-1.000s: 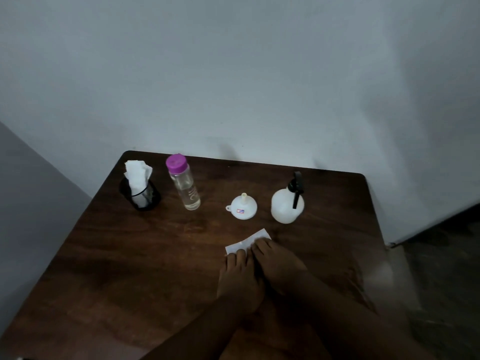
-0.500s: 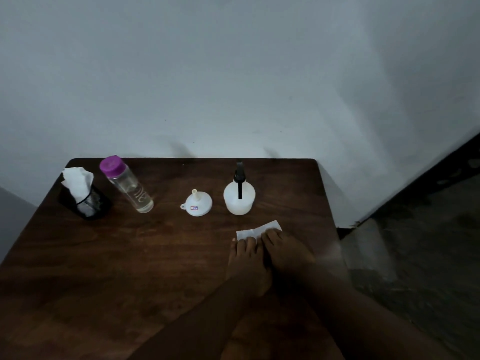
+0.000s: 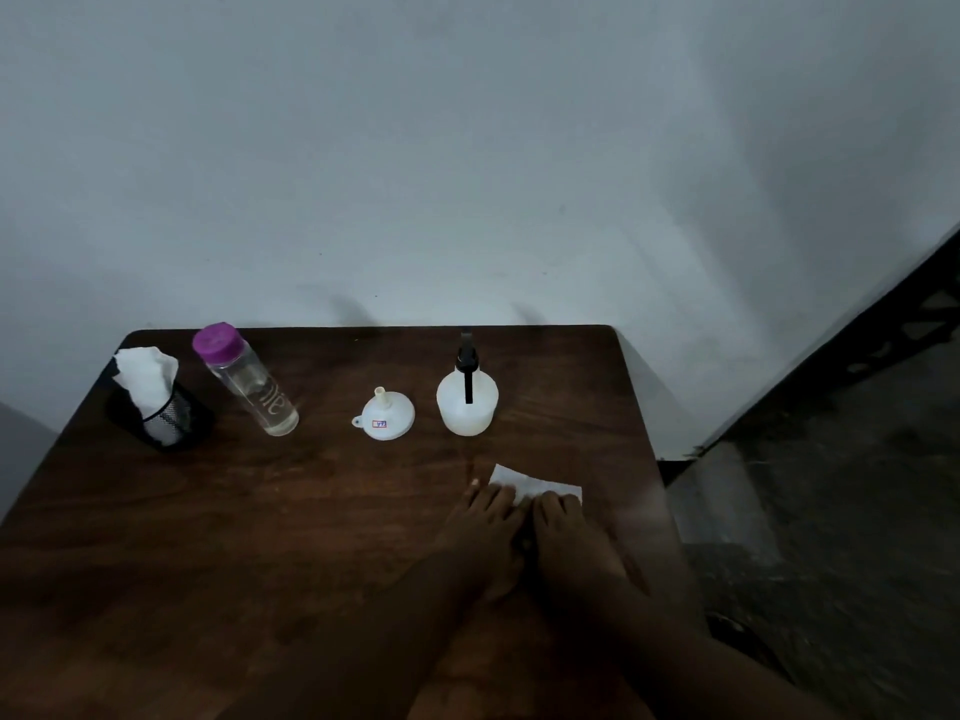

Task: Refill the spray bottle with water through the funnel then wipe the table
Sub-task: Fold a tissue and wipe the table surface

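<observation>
Tissue (image 3: 537, 482) lies flat on the dark wooden table (image 3: 260, 522), toward its right side, and on my screen both hands rest on the near edge of that tissue. I see the left hand (image 3: 485, 535) and the right hand (image 3: 574, 545) side by side and touching, fingers straight and close together, fingertips pressing down on the sheet; none curls round it. Beyond the sheet and near it stands the white spray bottle (image 3: 466, 410), upright, its black spray head on. Just left of that the white funnel (image 3: 388, 418) rests mouth down, spout up. Further left stands a clear water bottle (image 3: 249, 389) with a purple cap, and by the far left corner a black mesh cup (image 3: 169, 420) stuffed with white paper.
</observation>
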`<action>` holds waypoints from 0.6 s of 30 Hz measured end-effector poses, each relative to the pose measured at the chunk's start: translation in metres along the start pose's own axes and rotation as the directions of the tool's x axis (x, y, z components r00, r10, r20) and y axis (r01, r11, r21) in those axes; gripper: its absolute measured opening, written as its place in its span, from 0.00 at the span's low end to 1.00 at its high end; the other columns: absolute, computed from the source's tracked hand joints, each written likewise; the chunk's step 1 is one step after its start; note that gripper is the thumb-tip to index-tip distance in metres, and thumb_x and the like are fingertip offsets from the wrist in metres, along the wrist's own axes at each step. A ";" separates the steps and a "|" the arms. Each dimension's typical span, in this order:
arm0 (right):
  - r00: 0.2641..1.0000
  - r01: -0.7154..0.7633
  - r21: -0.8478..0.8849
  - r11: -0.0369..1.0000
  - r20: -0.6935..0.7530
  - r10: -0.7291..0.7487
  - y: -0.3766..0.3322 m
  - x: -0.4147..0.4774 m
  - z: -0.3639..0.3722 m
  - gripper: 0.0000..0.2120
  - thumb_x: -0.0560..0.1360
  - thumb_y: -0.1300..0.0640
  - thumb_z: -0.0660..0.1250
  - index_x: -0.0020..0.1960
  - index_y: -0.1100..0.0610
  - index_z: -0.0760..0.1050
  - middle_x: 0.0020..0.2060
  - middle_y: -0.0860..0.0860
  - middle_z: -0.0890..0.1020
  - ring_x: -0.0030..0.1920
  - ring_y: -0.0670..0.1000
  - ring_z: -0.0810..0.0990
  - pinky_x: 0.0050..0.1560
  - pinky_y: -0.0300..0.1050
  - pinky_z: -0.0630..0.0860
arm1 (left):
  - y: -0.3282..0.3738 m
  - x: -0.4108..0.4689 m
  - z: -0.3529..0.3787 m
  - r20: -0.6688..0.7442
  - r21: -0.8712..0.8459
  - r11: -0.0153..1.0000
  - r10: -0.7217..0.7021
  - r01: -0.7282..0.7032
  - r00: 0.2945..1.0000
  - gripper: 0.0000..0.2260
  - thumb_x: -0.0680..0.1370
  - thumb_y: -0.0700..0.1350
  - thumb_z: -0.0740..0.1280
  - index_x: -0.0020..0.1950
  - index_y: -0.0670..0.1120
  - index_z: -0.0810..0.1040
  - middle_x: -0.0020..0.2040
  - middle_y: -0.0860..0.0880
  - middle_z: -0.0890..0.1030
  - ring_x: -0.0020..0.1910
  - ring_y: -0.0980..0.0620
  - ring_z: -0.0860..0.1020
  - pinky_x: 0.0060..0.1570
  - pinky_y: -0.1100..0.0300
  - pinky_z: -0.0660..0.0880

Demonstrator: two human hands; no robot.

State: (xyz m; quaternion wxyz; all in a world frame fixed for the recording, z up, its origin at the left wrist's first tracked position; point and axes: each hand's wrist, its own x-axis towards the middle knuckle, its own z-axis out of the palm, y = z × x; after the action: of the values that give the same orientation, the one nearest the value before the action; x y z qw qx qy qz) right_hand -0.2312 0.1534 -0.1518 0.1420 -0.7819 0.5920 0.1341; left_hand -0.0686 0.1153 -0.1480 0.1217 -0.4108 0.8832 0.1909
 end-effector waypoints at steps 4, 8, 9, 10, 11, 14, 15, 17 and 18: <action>0.999 -0.051 0.100 0.994 -0.013 0.052 -0.030 -0.004 -0.006 0.24 0.81 0.50 0.59 0.74 0.58 0.60 0.69 0.57 0.68 0.65 0.55 0.70 0.58 0.44 0.75 | -0.021 -0.015 0.004 0.023 0.024 0.999 0.032 -0.033 0.999 0.30 0.84 0.58 0.53 0.83 0.51 0.49 0.84 0.43 0.50 0.83 0.43 0.46 0.78 0.45 0.38; 1.000 -0.025 0.053 0.998 0.004 0.025 -0.065 -0.001 -0.017 0.26 0.81 0.51 0.59 0.75 0.60 0.59 0.70 0.60 0.67 0.65 0.57 0.70 0.60 0.46 0.76 | -0.045 -0.035 0.005 0.037 0.042 0.998 0.040 -0.041 0.999 0.31 0.84 0.58 0.55 0.83 0.50 0.49 0.83 0.43 0.50 0.83 0.43 0.46 0.78 0.44 0.37; 1.000 0.001 0.026 1.000 0.013 -0.001 -0.074 0.001 -0.019 0.26 0.82 0.51 0.58 0.75 0.61 0.59 0.70 0.61 0.67 0.66 0.59 0.69 0.62 0.49 0.75 | -0.053 -0.041 0.006 0.042 0.044 0.998 0.040 -0.042 0.998 0.31 0.84 0.59 0.56 0.83 0.50 0.49 0.83 0.43 0.50 0.83 0.43 0.46 0.78 0.44 0.36; 0.999 0.025 -0.005 1.000 0.028 -0.025 -0.084 0.004 -0.020 0.26 0.82 0.52 0.58 0.76 0.62 0.59 0.70 0.62 0.66 0.67 0.61 0.69 0.64 0.52 0.74 | -0.061 -0.048 0.007 0.044 0.047 0.998 0.037 -0.039 0.998 0.32 0.84 0.59 0.56 0.83 0.50 0.49 0.84 0.43 0.50 0.83 0.43 0.46 0.77 0.45 0.35; 0.999 0.029 -0.019 0.999 0.037 -0.028 -0.094 0.007 -0.021 0.26 0.82 0.51 0.57 0.76 0.62 0.58 0.70 0.63 0.66 0.68 0.61 0.68 0.64 0.53 0.74 | -0.069 -0.054 0.009 0.039 0.050 0.998 0.030 -0.032 0.999 0.32 0.83 0.59 0.56 0.83 0.51 0.48 0.84 0.43 0.49 0.83 0.44 0.45 0.76 0.46 0.34; 0.999 0.016 -0.043 0.999 0.039 -0.014 -0.121 0.020 -0.020 0.26 0.82 0.51 0.57 0.75 0.62 0.59 0.71 0.62 0.66 0.67 0.62 0.68 0.63 0.53 0.75 | -0.091 -0.073 0.012 0.004 0.041 0.999 0.008 -0.008 1.000 0.31 0.84 0.59 0.56 0.83 0.51 0.49 0.84 0.44 0.50 0.83 0.44 0.45 0.75 0.48 0.32; 0.998 0.032 -0.062 0.998 0.059 -0.028 -0.132 0.025 -0.021 0.26 0.82 0.50 0.56 0.76 0.62 0.58 0.71 0.63 0.66 0.68 0.63 0.67 0.65 0.55 0.73 | -0.100 -0.080 0.013 -0.002 0.037 0.999 0.005 -0.005 1.000 0.31 0.84 0.58 0.56 0.83 0.51 0.49 0.84 0.44 0.50 0.83 0.45 0.45 0.75 0.48 0.31; 0.994 0.063 -0.051 0.997 0.096 -0.058 -0.150 0.031 -0.028 0.29 0.82 0.49 0.57 0.77 0.62 0.56 0.73 0.64 0.63 0.70 0.63 0.65 0.68 0.55 0.70 | -0.115 -0.092 0.012 -0.002 0.039 0.999 0.005 -0.005 1.000 0.31 0.83 0.58 0.56 0.83 0.51 0.49 0.84 0.44 0.49 0.83 0.45 0.44 0.74 0.49 0.30; 0.993 0.067 -0.038 0.997 0.095 -0.063 -0.160 0.034 -0.032 0.30 0.82 0.48 0.57 0.78 0.62 0.54 0.74 0.63 0.62 0.71 0.62 0.64 0.68 0.54 0.70 | -0.123 -0.100 0.010 0.004 0.035 0.999 0.002 -0.002 1.000 0.32 0.83 0.58 0.56 0.83 0.50 0.48 0.84 0.44 0.48 0.83 0.45 0.43 0.75 0.49 0.30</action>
State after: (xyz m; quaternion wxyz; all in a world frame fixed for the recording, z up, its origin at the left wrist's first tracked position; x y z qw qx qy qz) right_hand -0.0667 0.1525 -0.1249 0.1578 -0.7965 0.5560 0.1779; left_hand 0.0900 0.1148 -0.1495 0.1303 -0.4072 0.8867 0.1762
